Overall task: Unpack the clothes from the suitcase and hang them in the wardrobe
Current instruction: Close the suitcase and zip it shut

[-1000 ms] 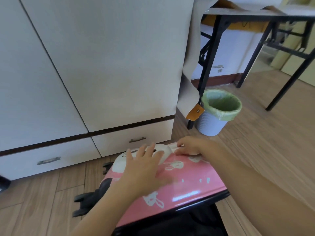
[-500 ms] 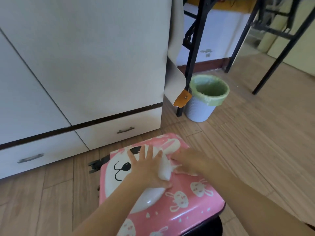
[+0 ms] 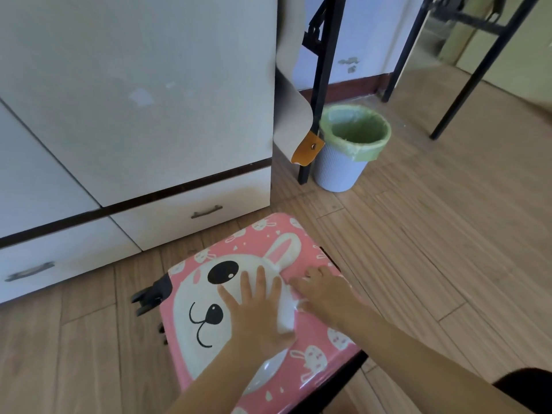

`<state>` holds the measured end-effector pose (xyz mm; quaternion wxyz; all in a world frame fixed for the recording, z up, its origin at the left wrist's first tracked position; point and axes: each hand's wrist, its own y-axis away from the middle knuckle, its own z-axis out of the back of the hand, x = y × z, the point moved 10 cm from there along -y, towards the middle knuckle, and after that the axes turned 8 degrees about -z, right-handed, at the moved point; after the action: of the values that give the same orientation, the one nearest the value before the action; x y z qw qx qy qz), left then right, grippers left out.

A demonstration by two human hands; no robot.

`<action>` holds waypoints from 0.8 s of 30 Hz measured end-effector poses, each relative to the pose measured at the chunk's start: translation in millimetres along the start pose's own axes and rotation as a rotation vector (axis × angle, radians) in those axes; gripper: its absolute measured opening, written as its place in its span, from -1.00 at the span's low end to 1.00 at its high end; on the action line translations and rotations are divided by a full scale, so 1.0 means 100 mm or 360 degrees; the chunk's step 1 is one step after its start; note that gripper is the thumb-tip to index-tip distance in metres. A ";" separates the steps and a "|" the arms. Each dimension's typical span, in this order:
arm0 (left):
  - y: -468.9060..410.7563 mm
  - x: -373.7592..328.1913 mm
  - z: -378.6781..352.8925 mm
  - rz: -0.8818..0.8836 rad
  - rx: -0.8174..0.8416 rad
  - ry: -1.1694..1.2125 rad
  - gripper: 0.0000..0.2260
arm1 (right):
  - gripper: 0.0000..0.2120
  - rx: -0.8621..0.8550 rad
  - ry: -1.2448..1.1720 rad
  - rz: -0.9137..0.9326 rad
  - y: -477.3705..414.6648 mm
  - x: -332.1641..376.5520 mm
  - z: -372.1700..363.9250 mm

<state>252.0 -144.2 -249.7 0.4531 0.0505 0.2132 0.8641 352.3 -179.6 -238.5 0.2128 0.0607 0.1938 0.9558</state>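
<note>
With left hand (image 3: 257,312) and right hand (image 3: 325,294) flat, side by side on the case (image 3: 268,234), lay it down softly, then unzip.

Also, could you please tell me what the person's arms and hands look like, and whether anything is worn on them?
Both the left hand and right hand are bare: no gloves, no ring visible on the fingers. The forearms are bare to the frame edge, with no sleeve, watch or bracelet in view. A dark patch at lower right may be clothing.
</note>
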 end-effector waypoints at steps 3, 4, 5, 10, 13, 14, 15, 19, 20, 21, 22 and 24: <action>0.01 -0.04 -0.07 -0.0021 0.0004 -0.0009 -0.13 | -0.51 0.0008 0.0007 0.0010 0.03 -0.02 -0.05; 0.01 -0.06 -0.09 -0.0027 0.0006 -0.0010 -0.13 | -0.50 0.0017 0.0000 0.0005 0.04 -0.03 -0.06; 0.02 -0.08 -0.11 -0.0030 0.0009 -0.0007 -0.13 | -0.50 0.0023 -0.0010 0.0001 0.04 -0.04 -0.08; 0.03 -0.18 -0.13 -0.0043 0.0016 0.0022 -0.08 | -0.50 0.0035 -0.0013 0.0021 0.10 -0.10 -0.12; 0.01 -0.23 -0.10 -0.0047 0.0011 0.0032 -0.03 | -0.51 0.0017 0.0013 0.0043 0.13 -0.14 -0.11; 0.00 -0.24 -0.09 -0.0051 0.0011 0.0028 -0.02 | -0.52 0.0022 0.0008 0.0047 0.14 -0.14 -0.11; -0.01 -0.25 -0.09 -0.0054 0.0011 0.0028 -0.01 | -0.52 0.0029 -0.0001 0.0048 0.15 -0.14 -0.12; -0.05 -0.25 -0.13 -0.0061 0.0028 0.0011 -0.02 | -0.52 0.0043 -0.0042 0.0024 0.14 -0.18 -0.17; -0.06 -0.25 -0.14 -0.0066 0.0029 0.0000 -0.02 | -0.52 0.0053 -0.0049 0.0019 0.14 -0.19 -0.19; -0.06 -0.26 -0.14 -0.0073 0.0030 -0.0009 -0.03 | -0.52 0.0059 -0.0056 0.0015 0.14 -0.20 -0.20; -0.07 -0.25 -0.13 -0.0078 0.0028 -0.0016 -0.04 | -0.51 0.0064 -0.0062 0.0014 0.12 -0.21 -0.21; -0.09 -0.24 -0.13 -0.0076 0.0035 -0.0019 -0.05 | -0.51 0.0083 -0.0085 0.0004 0.12 -0.23 -0.22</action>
<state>268.8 -163.3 -263.1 0.4744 0.0555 0.2211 0.8503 363.6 -207.4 -254.7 0.2151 0.0919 0.2128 0.9487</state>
